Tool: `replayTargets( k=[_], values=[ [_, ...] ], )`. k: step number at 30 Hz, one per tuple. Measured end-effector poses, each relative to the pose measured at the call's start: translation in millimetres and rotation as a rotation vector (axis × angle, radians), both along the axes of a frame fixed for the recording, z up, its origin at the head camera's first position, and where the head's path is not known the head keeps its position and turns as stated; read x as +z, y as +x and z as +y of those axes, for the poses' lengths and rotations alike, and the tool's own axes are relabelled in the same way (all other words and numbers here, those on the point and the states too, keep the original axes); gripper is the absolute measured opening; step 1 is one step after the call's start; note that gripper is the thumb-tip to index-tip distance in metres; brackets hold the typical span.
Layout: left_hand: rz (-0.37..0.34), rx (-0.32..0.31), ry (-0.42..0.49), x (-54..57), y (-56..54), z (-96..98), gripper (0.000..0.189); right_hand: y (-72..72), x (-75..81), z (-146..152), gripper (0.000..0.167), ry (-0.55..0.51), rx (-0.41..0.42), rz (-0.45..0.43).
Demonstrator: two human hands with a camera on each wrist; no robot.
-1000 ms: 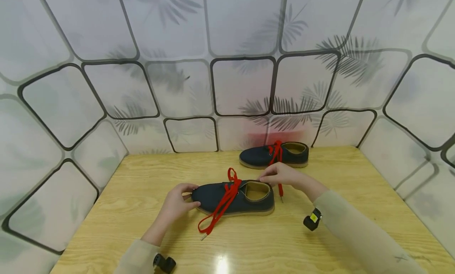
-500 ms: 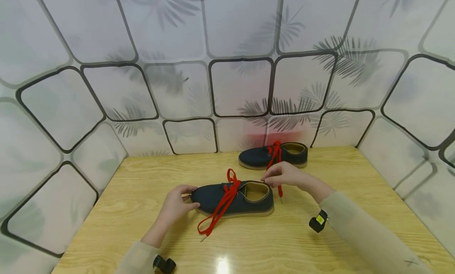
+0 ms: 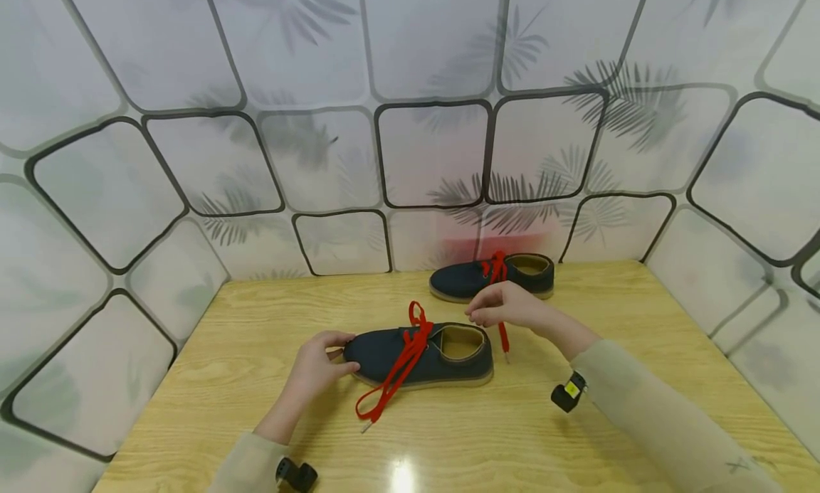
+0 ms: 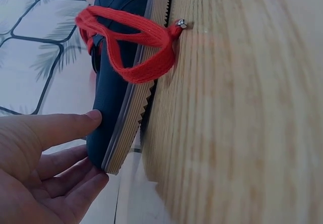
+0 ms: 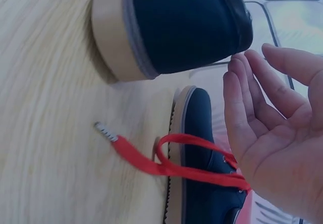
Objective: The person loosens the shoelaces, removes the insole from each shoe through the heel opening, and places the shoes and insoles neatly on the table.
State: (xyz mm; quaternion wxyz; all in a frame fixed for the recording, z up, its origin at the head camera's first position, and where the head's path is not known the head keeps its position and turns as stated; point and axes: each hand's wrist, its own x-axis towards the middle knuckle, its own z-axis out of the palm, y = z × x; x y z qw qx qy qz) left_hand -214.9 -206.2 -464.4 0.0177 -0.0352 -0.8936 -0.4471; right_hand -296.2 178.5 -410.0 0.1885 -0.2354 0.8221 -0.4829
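Observation:
A navy canvas shoe (image 3: 438, 367) with a tan sole sits on the table, toe to the left. Its red laces (image 3: 410, 356) are tied at the throat, and a loop and metal tip hang over the near side. My left hand (image 3: 316, 370) holds the toe between thumb and fingers; in the left wrist view the thumb (image 4: 75, 128) presses the upper. Just above the heel is my right hand (image 3: 509, 309), its fingers loosely bent around nothing. Those fingertips are close to the heel's top edge (image 5: 245, 30) in the right wrist view.
Behind the right hand a matching navy shoe (image 3: 458, 282) stands by the back wall, also pointing left. One of its red laces (image 3: 503, 338) trails forward onto the wooden table (image 3: 256, 311). Patterned fabric walls (image 3: 435, 158) enclose the back and sides.
My right hand, earlier with its fingertips at the heel's rim, has risen slightly off it and its fingers have loosened. The left hand and both shoes have stayed put.

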Motion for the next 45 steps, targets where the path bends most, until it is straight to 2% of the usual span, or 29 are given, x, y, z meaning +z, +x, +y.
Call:
replayTargets(
  k=[15,30,37,45],
  values=[
    [0.012,-0.009,0.024,0.0,-0.4,-0.7,0.046,0.4,11.0,-23.3,0.027,-0.025,0.02,0.007],
    [0.0,-0.007,0.031,-1.3,0.7,-1.5,0.047,-3.5,6.1,-48.2,0.025,-0.063,0.052,-0.005],
    [0.01,-0.009,0.031,0.4,0.4,-0.6,0.046,-2.8,-0.4,-56.1,0.022,-0.066,0.028,-0.01],
    [-0.003,-0.012,0.033,1.2,0.6,-1.0,0.046,0.5,-2.1,-62.7,0.02,-0.014,0.007,-0.007]
  ],
)
